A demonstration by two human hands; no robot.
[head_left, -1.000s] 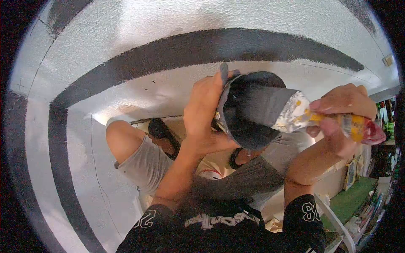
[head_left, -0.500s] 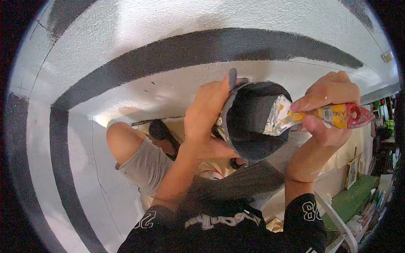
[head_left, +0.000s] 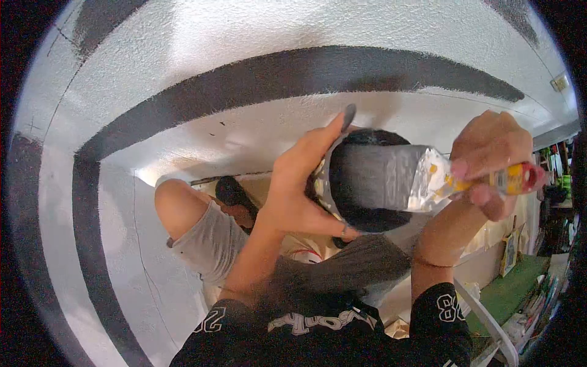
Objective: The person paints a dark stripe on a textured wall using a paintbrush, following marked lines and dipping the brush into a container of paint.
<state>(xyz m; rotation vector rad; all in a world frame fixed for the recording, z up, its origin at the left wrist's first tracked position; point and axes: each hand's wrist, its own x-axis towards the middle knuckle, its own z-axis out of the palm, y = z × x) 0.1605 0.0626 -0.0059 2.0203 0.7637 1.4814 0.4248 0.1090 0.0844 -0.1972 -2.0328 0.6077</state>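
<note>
A person's left hand (head_left: pixel 299 186) grips a dark container (head_left: pixel 376 220) by its side; the right hand (head_left: pixel 492 153) grips a yellow-handled paintbrush (head_left: pixel 428 177), bristles (head_left: pixel 373 177) across the container's mouth. Light strokes there should limit drips.

- Place is looking like an indoor room being painted; home or workshop, cannot tell.
- Paint pot (head_left: pixel 376 221), taken as landmark, is showing a dark-coated inside; a paintbrush (head_left: pixel 431 177) is dipping its dark bristles into it.
- Beyond the pot, a rough white wall (head_left: pixel 244 30) is carrying broad dark bands (head_left: pixel 275 76).
- Far left of the pot, a thin line (head_left: pixel 63 101) is running across the white.
- Well right of the pot, clutter (head_left: pixel 559 183) is crowding, mostly too small to tell.
- Below and right of the pot, a green surface (head_left: pixel 513 290) is stretching.
</note>
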